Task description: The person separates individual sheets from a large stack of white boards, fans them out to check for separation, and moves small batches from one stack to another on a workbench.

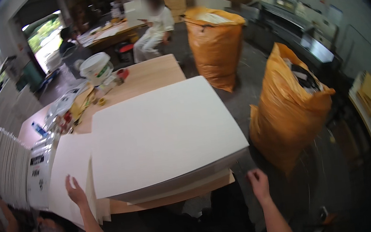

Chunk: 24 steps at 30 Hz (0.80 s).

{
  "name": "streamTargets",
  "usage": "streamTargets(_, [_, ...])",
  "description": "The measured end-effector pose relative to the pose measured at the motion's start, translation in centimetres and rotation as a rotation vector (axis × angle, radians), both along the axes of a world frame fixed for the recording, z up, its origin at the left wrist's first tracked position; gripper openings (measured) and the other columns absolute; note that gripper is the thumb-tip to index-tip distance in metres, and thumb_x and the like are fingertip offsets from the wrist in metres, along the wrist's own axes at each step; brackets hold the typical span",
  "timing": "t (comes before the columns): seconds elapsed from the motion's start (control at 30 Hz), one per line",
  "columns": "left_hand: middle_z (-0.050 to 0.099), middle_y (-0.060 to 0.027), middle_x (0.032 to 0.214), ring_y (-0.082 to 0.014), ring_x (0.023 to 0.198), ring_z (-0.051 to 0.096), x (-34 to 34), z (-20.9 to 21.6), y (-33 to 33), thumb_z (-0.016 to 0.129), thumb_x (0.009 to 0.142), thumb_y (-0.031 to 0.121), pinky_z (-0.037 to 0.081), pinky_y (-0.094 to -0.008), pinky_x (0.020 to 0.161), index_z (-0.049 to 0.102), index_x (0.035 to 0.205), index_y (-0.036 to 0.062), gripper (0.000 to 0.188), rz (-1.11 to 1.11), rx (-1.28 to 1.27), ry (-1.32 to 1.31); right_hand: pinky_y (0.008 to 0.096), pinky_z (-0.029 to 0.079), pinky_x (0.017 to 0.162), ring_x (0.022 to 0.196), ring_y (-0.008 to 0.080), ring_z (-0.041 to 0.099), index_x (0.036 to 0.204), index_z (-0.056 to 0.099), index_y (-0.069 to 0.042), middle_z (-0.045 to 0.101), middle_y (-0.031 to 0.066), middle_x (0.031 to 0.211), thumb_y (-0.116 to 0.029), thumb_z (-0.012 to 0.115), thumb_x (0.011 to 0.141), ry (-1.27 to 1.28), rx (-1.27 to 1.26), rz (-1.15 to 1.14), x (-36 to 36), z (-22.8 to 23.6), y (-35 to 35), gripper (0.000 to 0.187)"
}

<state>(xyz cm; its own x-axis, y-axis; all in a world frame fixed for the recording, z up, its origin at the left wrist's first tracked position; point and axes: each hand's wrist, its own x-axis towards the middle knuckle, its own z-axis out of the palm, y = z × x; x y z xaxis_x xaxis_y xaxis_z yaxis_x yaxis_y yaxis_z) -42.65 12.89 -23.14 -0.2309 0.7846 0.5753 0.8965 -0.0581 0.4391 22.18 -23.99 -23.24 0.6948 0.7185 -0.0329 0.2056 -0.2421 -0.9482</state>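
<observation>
A thick stack of large white sheets [165,137] lies on the wooden table in front of me, its edges visible along the near side. Left of it is a second, lower pile of white sheets [68,158], with some edges lifted beside the big stack. My left hand [76,192] is over this lower pile, fingers apart and nothing in them; whether it touches the paper I cannot tell. Off the near right corner of the big stack, my right hand [258,184] hangs in the air with its fingers curled in and no object visible in it.
Two orange woven sacks [216,47] stand on the floor to the right. A white bucket [96,67], a blue-capped bottle [39,129] and plastic bags sit on the table [152,71]. Another person [154,27] sits beyond it; a person's arm [8,221] shows at lower left.
</observation>
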Motion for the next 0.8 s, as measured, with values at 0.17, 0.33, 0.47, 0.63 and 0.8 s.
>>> streamTargets(0.17, [0.060,-0.0164,0.145,-0.0265,0.136,0.055,15.9,14.5,-4.6,0.051,0.110,0.023,0.042,-0.0363,0.116,0.057,0.144,-0.0014,0.042,-0.533,0.080,-0.459,0.0250,0.049,0.086,0.095,0.0094,0.061,0.118,0.066,-0.001,0.068,0.0029,0.104,-0.020,0.060,0.107,-0.056,0.363,-0.050,2.1,8.7,5.5,0.023])
streamTargets(0.33, [0.056,-0.0149,0.150,-0.0258,0.141,0.050,14.8,7.9,-8.7,0.035,0.113,0.031,0.035,-0.0384,0.121,0.053,0.148,-0.0022,0.051,-0.463,0.175,-1.051,0.0352,0.040,0.114,0.138,0.0232,0.050,0.155,0.039,0.006,0.049,0.0172,0.153,-0.029,0.062,0.105,0.197,0.525,0.108,1.9,8.0,9.4,0.065])
streamTargets(0.47, [0.057,-0.0156,0.149,-0.0272,0.140,0.050,18.7,6.3,-10.0,0.031,0.112,0.036,0.034,-0.0394,0.121,0.056,0.145,-0.0019,0.056,-0.441,0.080,-1.383,0.0324,0.046,0.107,0.126,0.0202,0.059,0.150,0.049,0.003,0.061,0.0138,0.141,-0.023,0.065,0.100,0.232,0.421,0.046,-0.7,9.6,11.0,0.059])
streamTargets(0.63, [0.065,-0.0164,0.134,-0.0269,0.120,0.064,20.4,7.3,-9.2,0.043,0.107,0.029,0.049,-0.0371,0.105,0.066,0.133,-0.0059,0.049,-0.205,0.149,-1.255,0.0283,0.050,0.093,0.108,0.0144,0.062,0.148,0.053,0.002,0.065,0.0105,0.131,-0.019,0.065,0.098,0.210,0.486,-0.044,-1.5,8.5,11.7,0.056])
streamTargets(0.8, [0.066,-0.0141,0.131,-0.0264,0.118,0.064,21.4,7.6,-9.0,0.042,0.107,0.032,0.051,-0.0366,0.103,0.067,0.132,-0.0034,0.049,-0.131,0.144,-1.252,0.0274,0.050,0.090,0.102,0.0126,0.061,0.148,0.052,0.002,0.066,0.0090,0.126,-0.020,0.061,0.102,0.164,0.520,-0.074,-1.7,8.5,11.6,0.052])
